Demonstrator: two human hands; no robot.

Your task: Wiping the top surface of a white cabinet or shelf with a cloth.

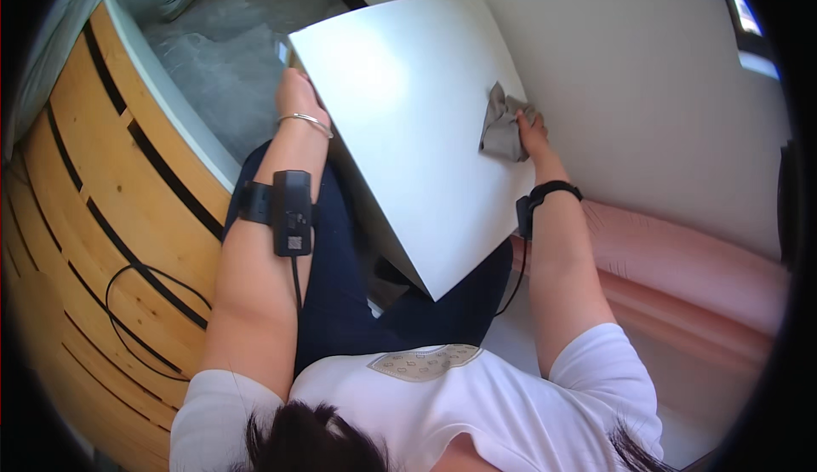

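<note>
A large white box-shaped piece of furniture stands tilted in front of me, one corner between my thighs. Its broad glossy face is turned up, and a darker side shows along the left. My left hand is closed at the upper left edge, its fingertips hidden behind that edge. Near the right edge of the glossy face, my right hand grips a crumpled grey cloth that lies against the surface.
On the left is a slatted wooden bed base with a black cable over it. A pale wall rises at the right above a pink padded roll. Grey marbled floor shows at the far left. Devices are strapped to both forearms.
</note>
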